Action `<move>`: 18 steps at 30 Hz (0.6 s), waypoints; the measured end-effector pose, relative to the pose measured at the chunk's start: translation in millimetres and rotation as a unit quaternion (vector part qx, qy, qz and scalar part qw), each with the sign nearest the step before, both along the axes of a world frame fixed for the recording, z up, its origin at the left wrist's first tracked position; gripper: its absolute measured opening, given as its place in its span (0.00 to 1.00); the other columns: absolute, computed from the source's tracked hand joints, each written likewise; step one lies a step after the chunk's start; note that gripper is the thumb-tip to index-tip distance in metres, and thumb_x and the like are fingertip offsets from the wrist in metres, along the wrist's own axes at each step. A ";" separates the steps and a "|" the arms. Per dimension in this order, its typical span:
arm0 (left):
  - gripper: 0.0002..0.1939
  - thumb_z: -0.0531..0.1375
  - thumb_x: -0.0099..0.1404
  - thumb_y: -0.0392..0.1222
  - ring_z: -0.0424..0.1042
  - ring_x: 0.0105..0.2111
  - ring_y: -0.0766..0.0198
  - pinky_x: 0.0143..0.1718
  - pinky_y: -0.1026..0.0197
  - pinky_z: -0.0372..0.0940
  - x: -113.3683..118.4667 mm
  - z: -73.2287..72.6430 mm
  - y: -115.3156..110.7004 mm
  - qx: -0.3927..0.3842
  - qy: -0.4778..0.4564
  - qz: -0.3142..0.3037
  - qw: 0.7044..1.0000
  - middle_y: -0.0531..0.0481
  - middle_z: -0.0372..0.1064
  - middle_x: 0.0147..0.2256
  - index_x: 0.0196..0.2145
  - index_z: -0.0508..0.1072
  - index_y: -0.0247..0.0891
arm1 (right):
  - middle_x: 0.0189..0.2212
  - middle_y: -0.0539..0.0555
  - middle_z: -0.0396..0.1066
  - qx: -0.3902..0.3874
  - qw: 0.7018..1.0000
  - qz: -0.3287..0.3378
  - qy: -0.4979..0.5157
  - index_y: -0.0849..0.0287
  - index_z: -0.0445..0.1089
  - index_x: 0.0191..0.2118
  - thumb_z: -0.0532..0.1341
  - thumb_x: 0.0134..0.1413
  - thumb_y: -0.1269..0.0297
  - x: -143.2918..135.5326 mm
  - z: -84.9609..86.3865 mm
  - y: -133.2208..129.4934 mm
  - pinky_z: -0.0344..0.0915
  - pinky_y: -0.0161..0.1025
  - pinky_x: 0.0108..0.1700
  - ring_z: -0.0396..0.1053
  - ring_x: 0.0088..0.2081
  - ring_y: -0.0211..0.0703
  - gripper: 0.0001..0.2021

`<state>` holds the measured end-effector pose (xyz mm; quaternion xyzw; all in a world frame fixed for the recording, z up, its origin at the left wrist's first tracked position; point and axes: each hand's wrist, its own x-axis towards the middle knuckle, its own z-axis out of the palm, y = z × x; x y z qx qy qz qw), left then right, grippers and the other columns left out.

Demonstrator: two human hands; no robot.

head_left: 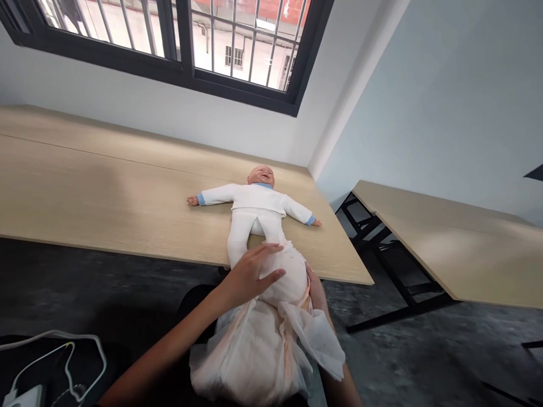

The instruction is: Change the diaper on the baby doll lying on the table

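Observation:
A large white diaper (258, 350) with peach-coloured edging hangs unfolded in front of me, its upper end at the table's front edge. My left hand (252, 274) rests across the upper part, fingers stretched out and thumb apart. Round the right edge of the diaper, my right hand (316, 288) grips it from the side and beneath; some of its fingers are hidden. Just beyond, a baby doll (258, 198) lies on its back, arms spread, in a white outfit with blue collar and cuffs. The diaper's upper end covers part of the doll's lower legs.
The doll lies on a long light-wood table (106, 186) beneath a barred window (246, 45). Another table (445, 243) with black folding legs stands to the right. White cables (99, 350) and a white adapter (27, 395) are at the lower left.

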<state>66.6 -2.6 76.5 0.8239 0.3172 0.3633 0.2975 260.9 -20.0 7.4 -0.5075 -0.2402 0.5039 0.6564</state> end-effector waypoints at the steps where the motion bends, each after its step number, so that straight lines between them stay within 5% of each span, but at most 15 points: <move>1: 0.24 0.57 0.71 0.51 0.60 0.64 0.53 0.65 0.47 0.56 2.1 0.5 -1.8 0.001 0.008 -0.022 1.000 0.43 0.65 0.62 0.61 0.65 0.41 | 0.42 0.53 0.79 -0.012 1.000 -0.002 0.015 0.55 0.79 0.37 0.68 0.42 0.47 -1.1 1.2 0.1 0.70 0.47 0.54 0.74 0.50 0.53 0.19; 5: 0.29 0.59 0.69 0.50 0.45 0.70 0.47 0.69 0.35 0.39 11.2 -2.0 -2.5 0.043 0.105 -0.047 0.992 0.41 0.60 0.65 0.64 0.62 0.40 | 0.41 0.52 0.79 -0.025 0.999 -0.005 0.040 0.54 0.77 0.34 0.70 0.38 0.49 -7.4 13.2 -2.1 0.68 0.46 0.57 0.72 0.54 0.53 0.18; 9: 0.33 0.59 0.69 0.53 0.39 0.71 0.42 0.66 0.28 0.32 16.1 -5.7 0.4 0.048 0.167 -0.043 0.984 0.39 0.55 0.67 0.66 0.58 0.38 | 0.46 0.53 0.78 0.006 0.999 0.004 0.044 0.56 0.77 0.43 0.69 0.42 0.45 -14.2 30.4 -9.3 0.68 0.45 0.57 0.70 0.56 0.53 0.24; 14: 0.42 0.57 0.68 0.61 0.37 0.71 0.45 0.68 0.33 0.27 11.4 -3.5 -2.2 0.018 0.118 -0.088 0.989 0.38 0.49 0.69 0.70 0.49 0.37 | 0.48 0.55 0.77 0.007 0.999 0.045 -0.029 0.57 0.73 0.50 0.72 0.44 0.47 -15.7 43.4 -20.4 0.71 0.46 0.52 0.74 0.51 0.56 0.28; 18: 0.35 0.57 0.70 0.56 0.39 0.71 0.49 0.70 0.38 0.25 5.3 -4.0 -6.9 -0.011 0.033 -0.115 0.993 0.42 0.49 0.69 0.68 0.52 0.43 | 0.44 0.55 0.78 0.003 0.997 0.051 -0.052 0.56 0.72 0.50 0.75 0.39 0.56 -19.5 50.1 -26.0 0.73 0.43 0.46 0.76 0.45 0.54 0.29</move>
